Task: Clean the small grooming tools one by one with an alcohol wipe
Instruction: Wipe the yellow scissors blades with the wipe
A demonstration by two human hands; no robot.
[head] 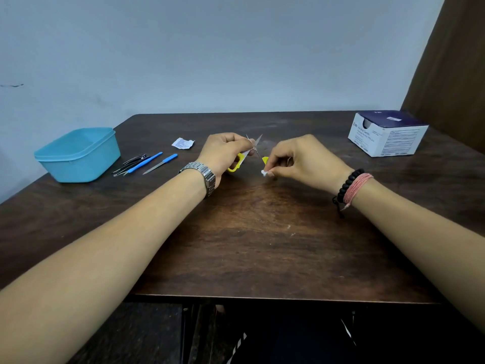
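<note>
**Scissors Wiped at Mid-Frame**

On the dark counter (262,245), a blue tub (78,153) and swab box (388,132) are seen left and right. Yellow-handled scissors (242,157) are gripped by the left hand (223,153); a wipe (264,173) is pinched by the right hand (304,158), centre frame.

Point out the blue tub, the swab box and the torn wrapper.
blue tub (78,164), head view, front wall.
swab box (393,141), head view, white front side.
torn wrapper (183,143), head view, its middle.

Yellow-handled scissors (246,153) open, beside white wipe (264,173).
</note>
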